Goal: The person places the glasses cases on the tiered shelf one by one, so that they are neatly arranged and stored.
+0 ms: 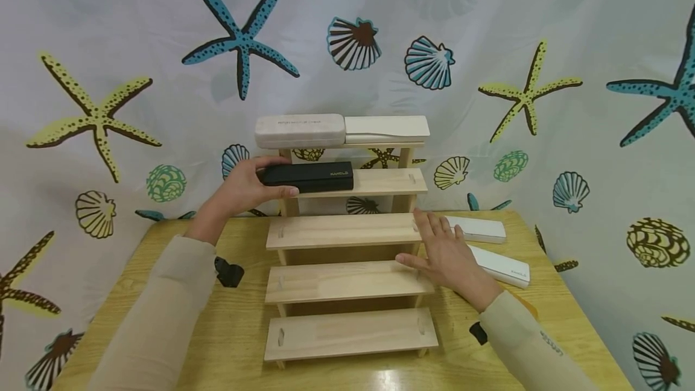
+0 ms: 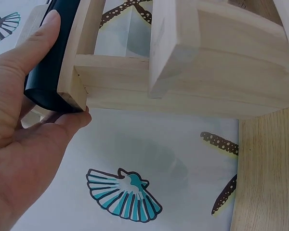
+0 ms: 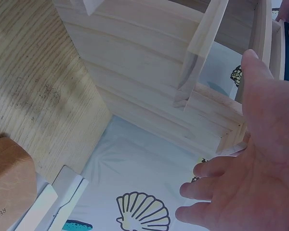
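Head view: your left hand point(image 1: 244, 186) pinches the black case point(image 1: 315, 177) (right hand point(image 1: 446, 256) spread). Set it straight, gently.

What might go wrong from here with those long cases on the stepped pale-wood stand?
The long black case, gripped at its left end by the left hand, could slip off the stepped pale-wood stand if pulled sideways. The rounded whitish case at the stand's top sits close above that hand, which might knock it when lifting. The right hand is at the stand's right side; pushing might jolt everything.
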Motion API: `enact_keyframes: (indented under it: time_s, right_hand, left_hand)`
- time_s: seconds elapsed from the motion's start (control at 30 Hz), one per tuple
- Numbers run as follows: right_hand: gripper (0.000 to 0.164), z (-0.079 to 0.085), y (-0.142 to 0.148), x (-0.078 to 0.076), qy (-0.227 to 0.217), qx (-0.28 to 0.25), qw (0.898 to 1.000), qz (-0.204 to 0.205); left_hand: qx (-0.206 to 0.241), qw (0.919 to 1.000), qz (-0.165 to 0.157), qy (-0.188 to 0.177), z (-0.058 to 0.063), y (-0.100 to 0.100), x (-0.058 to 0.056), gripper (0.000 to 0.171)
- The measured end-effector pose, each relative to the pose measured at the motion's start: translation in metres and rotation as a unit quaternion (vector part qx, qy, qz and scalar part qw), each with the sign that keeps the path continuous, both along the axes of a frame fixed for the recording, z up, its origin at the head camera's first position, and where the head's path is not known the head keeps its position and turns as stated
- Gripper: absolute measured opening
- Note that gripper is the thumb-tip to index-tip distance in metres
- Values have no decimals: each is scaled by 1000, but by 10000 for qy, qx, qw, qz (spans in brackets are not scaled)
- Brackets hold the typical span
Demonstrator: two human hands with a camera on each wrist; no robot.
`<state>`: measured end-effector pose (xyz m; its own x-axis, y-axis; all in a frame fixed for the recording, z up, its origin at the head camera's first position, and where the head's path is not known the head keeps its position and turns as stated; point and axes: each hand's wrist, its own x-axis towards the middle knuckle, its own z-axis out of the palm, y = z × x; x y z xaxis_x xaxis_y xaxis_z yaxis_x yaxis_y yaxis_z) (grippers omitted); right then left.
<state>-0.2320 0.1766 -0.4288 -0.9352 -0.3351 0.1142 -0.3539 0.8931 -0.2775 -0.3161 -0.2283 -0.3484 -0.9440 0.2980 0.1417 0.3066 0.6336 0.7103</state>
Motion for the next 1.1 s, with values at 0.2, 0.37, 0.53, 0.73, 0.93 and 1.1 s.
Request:
enact_keyframes:
  time_s: [0.2, 0.37, 0.53, 0.73, 0.93, 1.1]
  right_hand:
    - [103, -2, -1, 0, -30, -17, 10000, -16]
    - [103, -2, -1, 0, -14, -14, 10000, -13]
    - [103, -1, -2, 0, -45, -25, 10000, 1]
    - [102, 0, -1, 0, -40, -22, 10000, 27]
    - [102, 0, 0, -1, -31, 1, 10000, -4]
    - [101, 0, 1, -1, -40, -5, 10000, 2]
  left_hand:
    - [16, 10000, -15, -22, 0, 0, 1, 72]
    - [-3, 10000, -16, 5, -1, -1, 0, 72]
    - [233, 9996, 14, -134, -1, -6, 3, 76]
    - [555, 9982, 114, -203, 3, -14, 18, 81]
    - [105, 9993, 342, -84, -2, -19, 40, 91]
    - [-505, 9975, 494, 13, -13, -24, 60, 96]
